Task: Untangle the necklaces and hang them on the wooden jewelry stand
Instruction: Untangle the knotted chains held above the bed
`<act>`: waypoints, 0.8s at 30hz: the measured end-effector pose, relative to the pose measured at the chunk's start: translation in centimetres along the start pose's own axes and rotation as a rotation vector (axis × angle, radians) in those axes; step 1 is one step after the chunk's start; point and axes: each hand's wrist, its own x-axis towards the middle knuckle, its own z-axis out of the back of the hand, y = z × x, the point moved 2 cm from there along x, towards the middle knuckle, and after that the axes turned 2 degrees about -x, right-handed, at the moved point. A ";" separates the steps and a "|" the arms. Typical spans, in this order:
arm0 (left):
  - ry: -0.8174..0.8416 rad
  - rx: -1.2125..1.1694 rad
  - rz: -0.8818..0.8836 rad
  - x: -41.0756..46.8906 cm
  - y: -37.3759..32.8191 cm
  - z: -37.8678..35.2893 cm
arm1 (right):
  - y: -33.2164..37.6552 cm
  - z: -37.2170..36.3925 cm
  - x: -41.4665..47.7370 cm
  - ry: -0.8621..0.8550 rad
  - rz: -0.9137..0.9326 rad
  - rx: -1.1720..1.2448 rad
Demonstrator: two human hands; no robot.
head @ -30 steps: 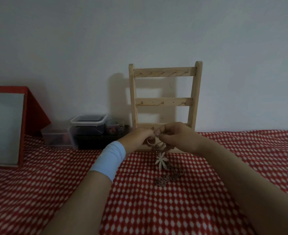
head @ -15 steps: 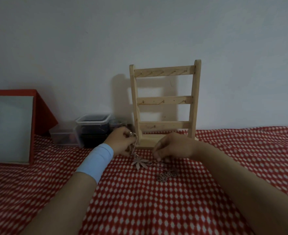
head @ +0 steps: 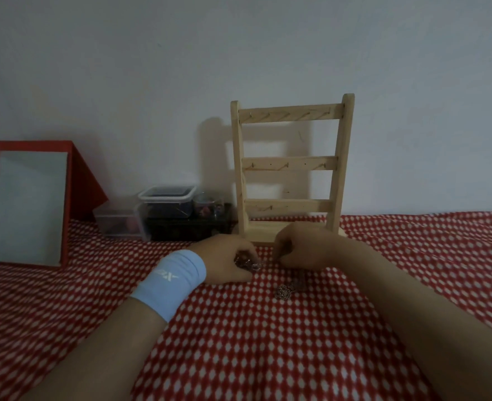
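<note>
Wooden jewelry stand [head: 292,163], one, rises just beyond both hands. Left hand [head: 224,263] clutches one necklace bunch [head: 246,262]. Right hand [head: 304,247] is curled, its grip unclear, with one chain cluster [head: 283,292] just beneath it.

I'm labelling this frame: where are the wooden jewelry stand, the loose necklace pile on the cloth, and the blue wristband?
wooden jewelry stand [head: 289,163]: head view, middle rail.
necklace pile [head: 283,292]: head view, coiled chain on the cloth.
blue wristband [head: 169,287]: head view, middle of the band.
</note>
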 end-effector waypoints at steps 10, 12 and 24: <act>0.035 0.446 0.223 -0.9 0.7 2.5 | -0.4 0.7 -0.3 0.053 -0.152 -0.035; -0.072 0.341 0.085 0.1 -0.8 2.3 | -0.5 1.0 -0.8 0.201 -0.220 -0.117; -0.231 -0.108 -0.107 3.8 -2.7 -3.5 | -1.7 1.0 -0.4 0.148 -0.054 0.127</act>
